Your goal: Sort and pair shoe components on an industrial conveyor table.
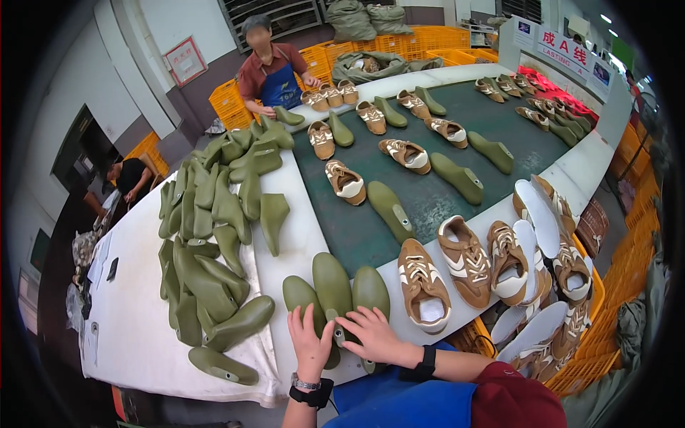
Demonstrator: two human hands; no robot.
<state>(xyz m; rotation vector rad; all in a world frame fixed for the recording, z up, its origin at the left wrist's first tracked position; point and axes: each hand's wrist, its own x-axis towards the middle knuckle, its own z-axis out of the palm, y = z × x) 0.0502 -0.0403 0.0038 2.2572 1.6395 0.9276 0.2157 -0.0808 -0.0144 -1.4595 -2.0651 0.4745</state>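
At the near edge of the white table three green shoe lasts lie side by side: a left one (300,291), a middle one (331,279) and a right one (371,291). My left hand (309,346) rests on the heel part of the left last, fingers stretched, its thumb toward the middle one. Across the heel ends of the middle and right lasts lies my right hand (372,337), fingers spread. Neither hand is closed round anything. Just right of them stands a brown-and-white sneaker (424,287), with another sneaker (465,258) beside it.
A heap of green lasts (207,207) covers the table on my left. Pairs of sneakers and lasts sit on the dark green conveyor belt (342,232). More sneakers and white insoles (536,214) crowd the right edge near yellow crates (606,335). Across the table is a co-worker (275,75).
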